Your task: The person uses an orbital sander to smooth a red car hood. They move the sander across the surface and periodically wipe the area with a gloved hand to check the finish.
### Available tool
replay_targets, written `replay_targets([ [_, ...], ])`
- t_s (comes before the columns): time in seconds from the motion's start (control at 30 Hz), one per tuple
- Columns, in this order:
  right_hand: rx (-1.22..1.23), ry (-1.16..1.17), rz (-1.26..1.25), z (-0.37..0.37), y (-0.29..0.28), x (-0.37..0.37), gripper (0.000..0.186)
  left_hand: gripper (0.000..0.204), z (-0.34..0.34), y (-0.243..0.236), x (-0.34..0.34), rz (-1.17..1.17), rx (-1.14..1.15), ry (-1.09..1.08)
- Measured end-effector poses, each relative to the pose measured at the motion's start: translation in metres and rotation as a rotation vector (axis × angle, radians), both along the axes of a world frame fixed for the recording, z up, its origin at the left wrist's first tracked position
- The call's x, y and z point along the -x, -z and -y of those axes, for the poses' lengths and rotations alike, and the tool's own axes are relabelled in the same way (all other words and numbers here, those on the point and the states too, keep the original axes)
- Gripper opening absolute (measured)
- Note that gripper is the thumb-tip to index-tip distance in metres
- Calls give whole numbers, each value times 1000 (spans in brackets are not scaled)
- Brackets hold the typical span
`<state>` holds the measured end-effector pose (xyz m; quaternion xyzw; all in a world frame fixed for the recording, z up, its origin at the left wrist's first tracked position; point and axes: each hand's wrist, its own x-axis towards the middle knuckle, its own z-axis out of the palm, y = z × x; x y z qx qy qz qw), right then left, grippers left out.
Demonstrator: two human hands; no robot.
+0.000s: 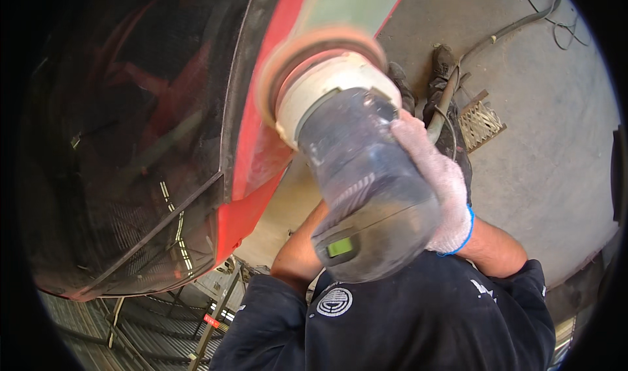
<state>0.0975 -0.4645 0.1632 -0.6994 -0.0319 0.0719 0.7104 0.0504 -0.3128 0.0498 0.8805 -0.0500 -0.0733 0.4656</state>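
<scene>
A large orbital sander [366, 155] with a dark grey body, a cream collar and a round orange-brown pad fills the middle of the view. Its pad [288, 76] is smeared by motion and is over a red vehicle panel [245, 168]; whether it touches cannot be told. Along the sander's right side my right hand [441, 181], in a white knit glove with a blue cuff, is closed round the body. My left forearm [297, 250] runs up behind the tool, which hides the left hand. A pale greenish sanded patch [340, 8] shows beyond the pad.
Dark, glossy glass [144, 129] of the vehicle curves along the left. A thick grey hose [497, 37] crosses the concrete floor [556, 122] beside my shoes [443, 60]. Near my leg lies a metal mesh step [483, 122]. Thin black cable [566, 37] loops at the far right.
</scene>
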Motion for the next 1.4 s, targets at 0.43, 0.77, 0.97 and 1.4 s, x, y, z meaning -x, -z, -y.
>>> replay_targets([
  [0.43, 118, -173, 71, -3, -1, 6, 75, 47, -11, -23, 29, 95, -27, -56],
  [0.77, 542, -72, 153, 65, 13, -22, 71, 52, 64, 21, -96, 138, 24, 27],
  [0.97, -82, 52, -88, 34, 0, -20, 85, 55, 50, 18, -71, 158, 50, -19],
  [1.4, 127, -447, -1, -20, 3, 28, 91, 62, 29, -26, 14, 489, 150, -474],
])
